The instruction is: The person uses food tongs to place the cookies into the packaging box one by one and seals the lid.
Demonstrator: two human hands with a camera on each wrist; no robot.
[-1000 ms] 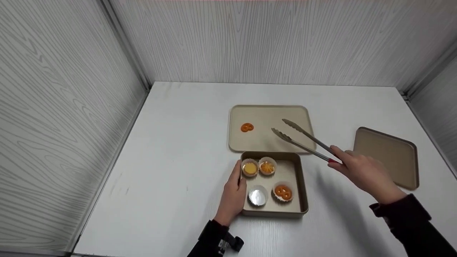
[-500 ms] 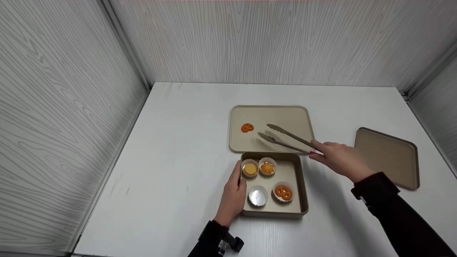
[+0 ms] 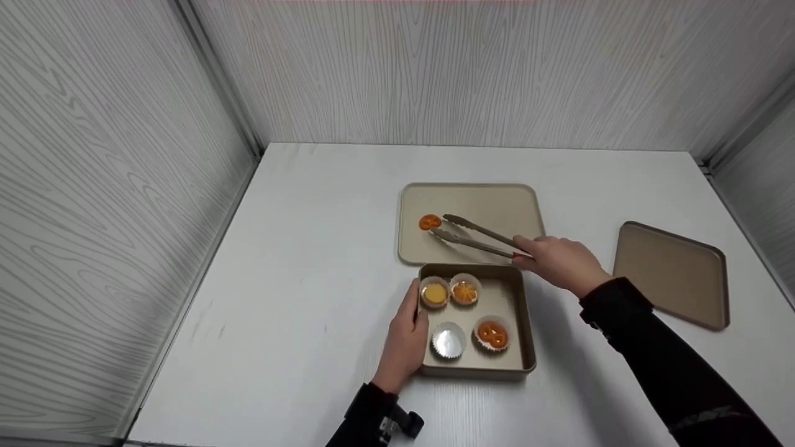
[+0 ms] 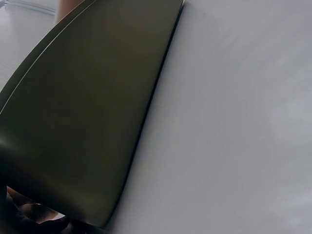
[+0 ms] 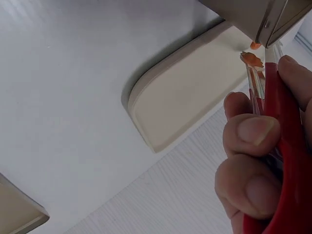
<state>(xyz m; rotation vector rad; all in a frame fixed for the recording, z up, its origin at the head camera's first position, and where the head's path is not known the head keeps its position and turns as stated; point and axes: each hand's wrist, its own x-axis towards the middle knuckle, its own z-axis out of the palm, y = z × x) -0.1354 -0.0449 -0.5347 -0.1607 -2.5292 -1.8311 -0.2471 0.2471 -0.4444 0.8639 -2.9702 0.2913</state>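
Tongs (image 3: pixel 489 234) nearer orange pretzel (image 3: pixel 430 222), pan (image 3: pixel 500 307) before tray (image 3: pixel 497 198)

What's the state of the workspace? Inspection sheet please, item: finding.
Surface: white table, faint scuffs at left
Job items: tongs spread, tips beside the pretzel on the tray, contact unclear; box holds four cups, three filled, near-left one empty
Clutter: second tray at right, partly hidden by the right sleeve
Hands: left hand grips the box's left side; right hand holds the tongs
Cables: nothing seen
Surroundings: wood-grain panels at back and both sides
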